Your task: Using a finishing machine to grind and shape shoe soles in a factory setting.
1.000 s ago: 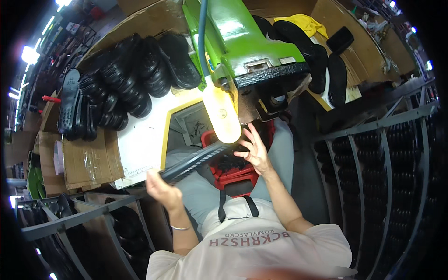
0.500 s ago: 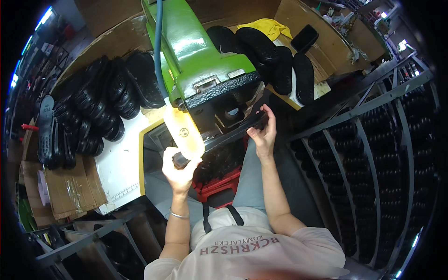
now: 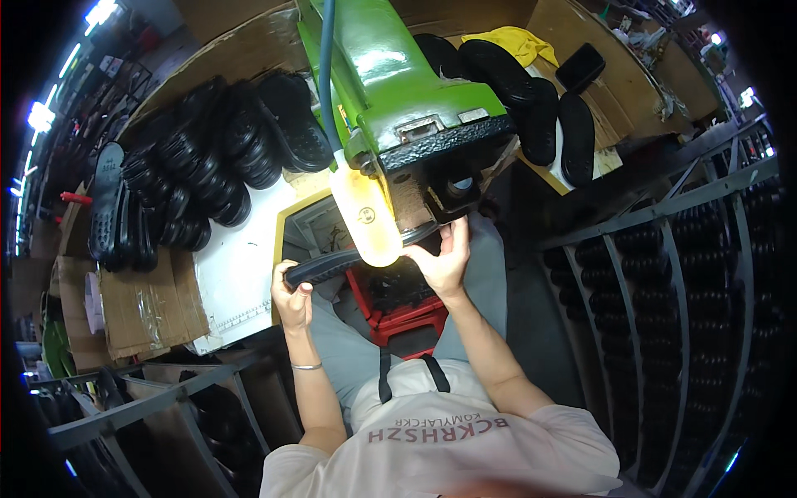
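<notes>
Sole orientation: the black rubber sole point(image 3: 332, 266) runs its long axis from the left hand up toward the right hand, rising slightly at the right end.
Sole position: spans between both hands, under the head of the green machine point(image 3: 390, 83), partly hidden behind a pale yellow translucent guard point(image 3: 365, 224).
Left hand point(image 3: 292, 295): fingers curled round the sole's near end.
Right hand point(image 3: 444, 261): fingers pressed on the far end beneath the machine's black base; exact grip cannot be told.
Materials: sole matte, ribbed; machine glossy painted metal.
Surroundings: red crate point(image 3: 398, 303) below the hands; stacked black soles point(image 3: 207, 166) beyond the left hand.
</notes>
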